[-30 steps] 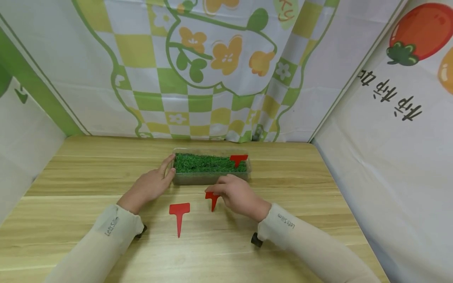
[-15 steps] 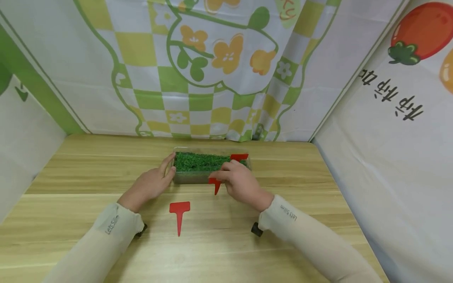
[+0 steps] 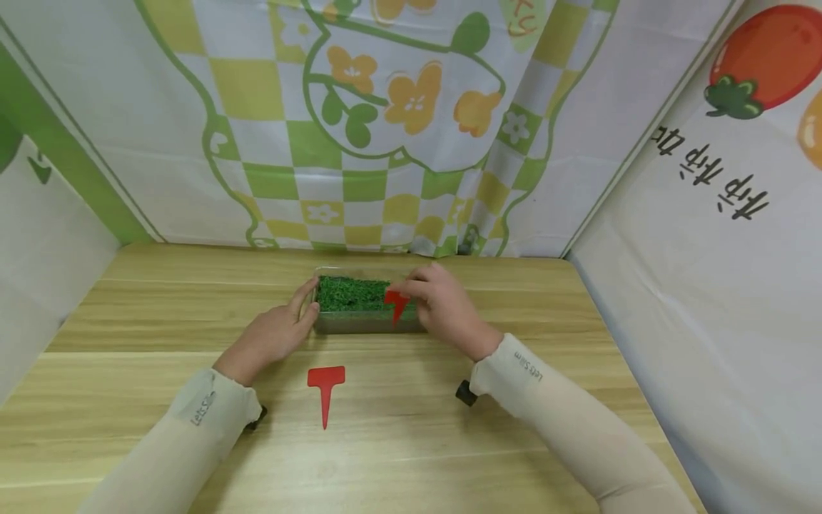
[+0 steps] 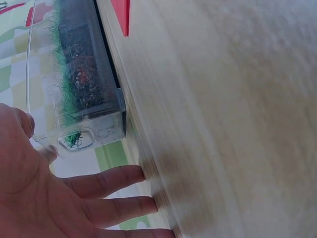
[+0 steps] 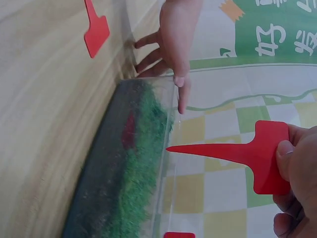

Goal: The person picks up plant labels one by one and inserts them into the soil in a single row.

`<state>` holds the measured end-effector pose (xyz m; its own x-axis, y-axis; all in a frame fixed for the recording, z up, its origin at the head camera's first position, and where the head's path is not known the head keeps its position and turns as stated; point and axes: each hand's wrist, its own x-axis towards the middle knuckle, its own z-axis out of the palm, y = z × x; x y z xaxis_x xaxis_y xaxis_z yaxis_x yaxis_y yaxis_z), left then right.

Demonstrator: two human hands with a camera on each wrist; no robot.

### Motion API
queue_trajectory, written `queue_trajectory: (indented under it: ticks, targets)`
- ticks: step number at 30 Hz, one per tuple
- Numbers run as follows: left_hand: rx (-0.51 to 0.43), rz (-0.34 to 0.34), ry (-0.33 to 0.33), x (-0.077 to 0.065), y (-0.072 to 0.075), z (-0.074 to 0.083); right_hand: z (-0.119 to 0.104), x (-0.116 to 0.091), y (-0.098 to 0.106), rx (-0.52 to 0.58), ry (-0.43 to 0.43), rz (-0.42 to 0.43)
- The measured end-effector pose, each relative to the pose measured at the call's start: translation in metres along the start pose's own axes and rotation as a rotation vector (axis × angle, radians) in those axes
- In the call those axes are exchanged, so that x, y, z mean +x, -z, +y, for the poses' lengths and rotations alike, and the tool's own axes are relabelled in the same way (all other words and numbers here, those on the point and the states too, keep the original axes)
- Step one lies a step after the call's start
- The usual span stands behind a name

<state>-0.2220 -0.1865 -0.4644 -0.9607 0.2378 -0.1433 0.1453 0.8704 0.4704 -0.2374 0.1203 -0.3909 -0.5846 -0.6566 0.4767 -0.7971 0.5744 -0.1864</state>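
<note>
A clear plastic box (image 3: 349,324) holds green grass-like turf (image 3: 347,293) over a dark layer seen through its wall. My left hand (image 3: 272,332) touches the box's left end with thumb and forefinger; in the left wrist view the other fingers (image 4: 116,181) are straight and spread, tips at the table. Above the box, my right hand (image 3: 446,307) pinches a red T-shaped plant label (image 5: 270,158) by its broad head. Its pointed stem is bare in the right wrist view. Another red plant label (image 3: 326,378) lies flat on the table, nearer than the box.
The wooden table (image 3: 193,300) ends at a checked curtain (image 3: 359,182) close behind the box. A white printed sheet (image 3: 700,271) hangs at the right. At the bottom of the right wrist view shows the edge of another red label (image 5: 179,235).
My right hand has carried its red plant label up and away from the table's front, to over the box. It now covers the label standing at the right end. The left hand stays put.
</note>
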Motion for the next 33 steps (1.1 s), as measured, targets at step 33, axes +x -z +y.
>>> queue_trajectory:
  ticks: [33]
  targets:
    - [0.001, -0.009, 0.005, 0.001, 0.0, -0.003, 0.037, 0.019, -0.023, -0.138, -0.044, -0.056]
